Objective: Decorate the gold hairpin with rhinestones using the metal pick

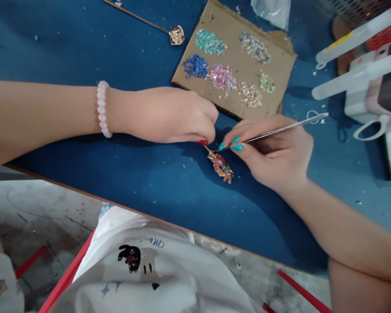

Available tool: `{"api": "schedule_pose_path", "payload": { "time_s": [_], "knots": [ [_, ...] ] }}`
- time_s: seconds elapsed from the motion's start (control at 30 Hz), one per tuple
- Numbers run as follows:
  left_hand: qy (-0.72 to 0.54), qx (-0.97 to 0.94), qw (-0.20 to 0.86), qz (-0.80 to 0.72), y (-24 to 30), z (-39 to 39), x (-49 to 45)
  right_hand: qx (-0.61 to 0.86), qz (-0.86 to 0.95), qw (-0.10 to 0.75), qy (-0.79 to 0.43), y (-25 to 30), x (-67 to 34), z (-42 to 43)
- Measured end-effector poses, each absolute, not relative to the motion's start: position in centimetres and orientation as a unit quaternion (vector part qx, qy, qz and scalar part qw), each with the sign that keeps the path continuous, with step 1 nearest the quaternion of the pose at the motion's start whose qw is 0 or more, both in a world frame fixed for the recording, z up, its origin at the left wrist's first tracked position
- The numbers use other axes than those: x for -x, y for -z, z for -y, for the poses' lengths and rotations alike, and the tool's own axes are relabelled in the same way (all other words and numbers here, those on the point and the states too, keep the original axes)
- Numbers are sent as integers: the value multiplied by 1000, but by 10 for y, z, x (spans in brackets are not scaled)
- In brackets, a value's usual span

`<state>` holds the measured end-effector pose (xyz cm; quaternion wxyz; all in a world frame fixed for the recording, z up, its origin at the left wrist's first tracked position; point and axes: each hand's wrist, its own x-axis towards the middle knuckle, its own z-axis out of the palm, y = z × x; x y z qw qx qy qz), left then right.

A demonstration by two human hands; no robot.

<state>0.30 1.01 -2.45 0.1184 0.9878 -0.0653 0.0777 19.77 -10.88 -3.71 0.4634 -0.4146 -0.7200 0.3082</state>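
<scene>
My left hand (179, 115), with a pink bead bracelet (102, 108) at the wrist, is closed in a pinch on the thin gold stem of a hair stick (221, 166). The hair stick's ornate gold head carries small pink, red and green stones and points toward the table's near edge. In my right hand (276, 152) is a pair of slim silver tweezers (280, 129), pinched between the fingertips. Their tips touch or nearly touch the top of the ornament, by the stem. Whether a stone sits in the tips is too small to tell.
Behind my hands a cardboard sheet (211, 89) bears several piles of coloured chips. Another gold hair stick (177, 34) lies at the back left. White syringe-like tubes (352, 78), a pale device (361, 102) and a plastic bag (273, 13) are farther off. The blue table's edge (143, 211) runs nearby.
</scene>
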Motion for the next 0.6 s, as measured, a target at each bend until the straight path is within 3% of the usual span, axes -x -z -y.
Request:
{"api": "schedule_pose_path", "payload": {
  "time_s": [0.4, 0.6],
  "knots": [
    [-120, -976, 155, 91, 32, -16, -3, 437, 672, 489, -345, 37, -197, 105],
    [-47, -980, 163, 107, 22, -13, 0, 412, 647, 499, -403, 41, -201, 100]
  ]
}}
